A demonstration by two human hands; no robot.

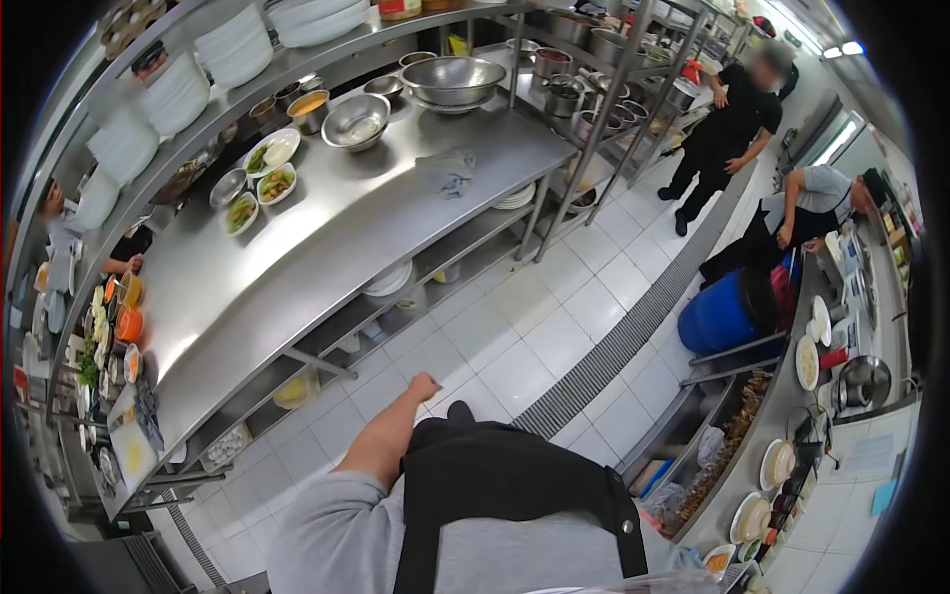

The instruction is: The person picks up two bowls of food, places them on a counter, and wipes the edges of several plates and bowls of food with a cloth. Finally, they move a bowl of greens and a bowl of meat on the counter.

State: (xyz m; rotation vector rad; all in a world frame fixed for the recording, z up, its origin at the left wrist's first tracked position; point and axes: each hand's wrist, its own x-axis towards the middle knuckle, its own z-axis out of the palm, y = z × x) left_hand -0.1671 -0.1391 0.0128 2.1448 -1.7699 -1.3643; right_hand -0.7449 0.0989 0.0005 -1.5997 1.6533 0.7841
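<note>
My left hand (426, 386) hangs in front of me over the tiled floor, beside my black apron (515, 470). Its fingers are curled in, and nothing shows in them. The nearest furniture to it is the long steel counter (327, 267), whose lower shelf holds white plates (389, 279) and tubs. My right hand is out of sight. On the counter stand small dishes of food (276, 184), steel bowls (357, 121) and a crumpled cloth (450, 173).
A person in black (727, 124) stands in the aisle ahead. Another person (816, 203) bends over the right-hand worktop, near a blue barrel (727, 312). A drain grating (614, 332) runs along the floor. Plates of food (779, 463) line the right side. Plate stacks (233, 48) fill the upper shelf.
</note>
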